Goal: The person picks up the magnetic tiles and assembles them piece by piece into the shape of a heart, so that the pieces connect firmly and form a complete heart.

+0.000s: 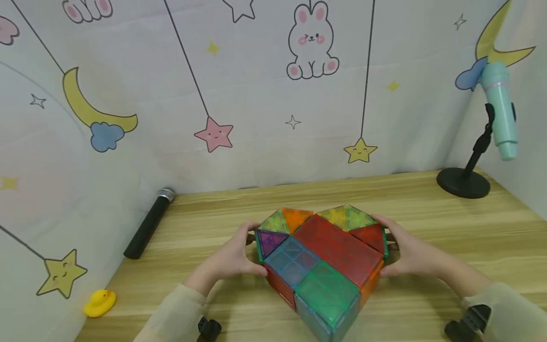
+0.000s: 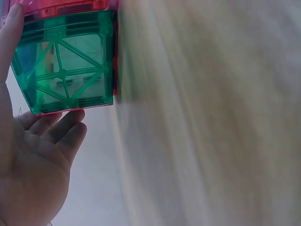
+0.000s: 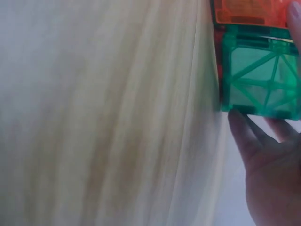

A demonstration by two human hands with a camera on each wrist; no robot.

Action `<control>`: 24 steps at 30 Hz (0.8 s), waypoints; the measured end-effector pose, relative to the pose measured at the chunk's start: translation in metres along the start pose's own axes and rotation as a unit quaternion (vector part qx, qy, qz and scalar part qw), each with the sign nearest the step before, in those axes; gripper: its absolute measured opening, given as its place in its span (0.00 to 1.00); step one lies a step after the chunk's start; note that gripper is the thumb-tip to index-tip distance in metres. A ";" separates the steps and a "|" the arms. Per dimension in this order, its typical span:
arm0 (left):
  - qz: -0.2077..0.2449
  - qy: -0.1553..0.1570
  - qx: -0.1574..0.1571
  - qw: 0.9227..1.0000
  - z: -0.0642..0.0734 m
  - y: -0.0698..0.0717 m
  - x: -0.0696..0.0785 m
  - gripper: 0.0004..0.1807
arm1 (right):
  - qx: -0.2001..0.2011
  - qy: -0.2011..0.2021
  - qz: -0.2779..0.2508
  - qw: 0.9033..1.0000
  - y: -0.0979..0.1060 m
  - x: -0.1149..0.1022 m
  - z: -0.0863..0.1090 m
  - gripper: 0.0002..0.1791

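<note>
A heart-shaped box of translucent magnetic tiles [image 1: 337, 247] stands over the wooden table in the middle of the head view. Red, blue and green squares and small triangles make up its top. My left hand [image 1: 231, 259] grips its left side, thumb on the near wall and fingers round the far corner. On the opposite side my right hand [image 1: 412, 254] holds it the same way. The left wrist view shows a green side tile [image 2: 63, 73] with fingertips at its edge. Another green tile [image 3: 265, 77] appears above the fingers in the right wrist view.
A black microphone [image 1: 147, 228] lies at the left, with a yellow rubber duck [image 1: 100, 303] nearer the front. At the back right a mint-green microphone [image 1: 501, 111] sits on a black stand [image 1: 463, 183]. A printed cloth [image 1: 265, 95] hangs behind the table [image 1: 213, 213].
</note>
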State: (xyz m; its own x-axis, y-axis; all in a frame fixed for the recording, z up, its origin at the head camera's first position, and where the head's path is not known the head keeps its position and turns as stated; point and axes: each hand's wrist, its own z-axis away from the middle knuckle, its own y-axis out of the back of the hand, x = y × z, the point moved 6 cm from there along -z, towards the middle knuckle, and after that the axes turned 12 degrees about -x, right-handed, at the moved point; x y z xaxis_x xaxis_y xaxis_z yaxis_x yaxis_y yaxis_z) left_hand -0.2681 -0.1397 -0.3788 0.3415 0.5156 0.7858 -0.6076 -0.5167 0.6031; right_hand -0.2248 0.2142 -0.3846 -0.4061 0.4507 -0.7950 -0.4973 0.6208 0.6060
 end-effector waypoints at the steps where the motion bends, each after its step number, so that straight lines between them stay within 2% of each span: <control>1: 0.000 0.001 -0.001 1.000 0.001 -0.001 0.001 0.61 | 0.001 0.000 -0.001 1.000 0.000 0.000 0.001 0.64; 11: 0.007 0.000 -0.004 1.000 0.010 -0.005 0.001 0.62 | 0.007 -0.007 0.037 0.999 -0.005 -0.004 0.006 0.65; 20: -0.001 -0.010 -0.006 1.000 0.009 -0.005 0.003 0.61 | 0.010 -0.015 0.059 0.998 -0.006 -0.002 0.006 0.65; 24: -0.006 -0.013 -0.013 1.000 0.009 0.000 0.002 0.55 | -0.007 -0.007 0.067 0.998 -0.001 -0.003 0.007 0.64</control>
State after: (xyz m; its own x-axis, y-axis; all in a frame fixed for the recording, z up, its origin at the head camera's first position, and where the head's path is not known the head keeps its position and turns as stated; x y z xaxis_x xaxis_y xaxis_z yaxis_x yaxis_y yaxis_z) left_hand -0.2613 -0.1448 -0.3756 0.3668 0.5031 0.7826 -0.6222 -0.4927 0.6084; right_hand -0.2174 0.2169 -0.3837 -0.4586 0.5378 -0.7074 -0.4500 0.5459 0.7067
